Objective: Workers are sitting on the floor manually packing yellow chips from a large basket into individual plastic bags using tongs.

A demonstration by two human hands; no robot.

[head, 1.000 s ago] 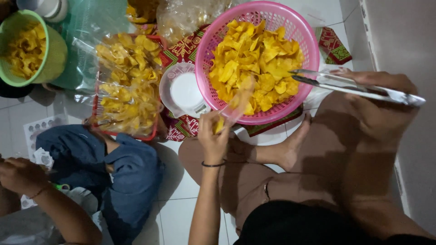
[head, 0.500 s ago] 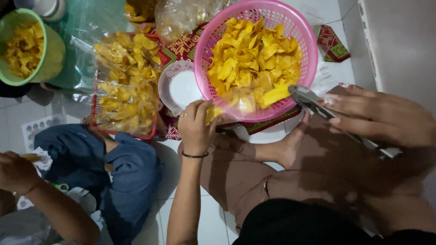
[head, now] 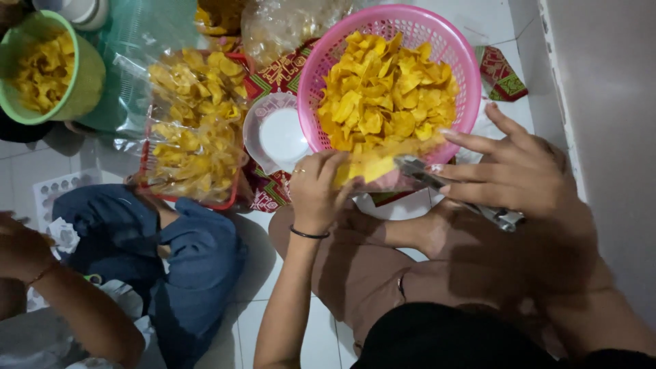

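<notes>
Two hands work at the near rim of a pink basket (head: 459,61) heaped with yellow chips (head: 383,96). Fingers of the left hand (head: 316,191) are closed around the mouth of a clear plastic bag (head: 383,167), which lies against the basket's front edge and shows thin, curled, golden chips inside. Right hand (head: 509,171) grips metal tongs (head: 451,191) with fingers partly spread, their tip at the bag's opening. Beside the basket lies a sealed bag of chips (head: 191,130).
</notes>
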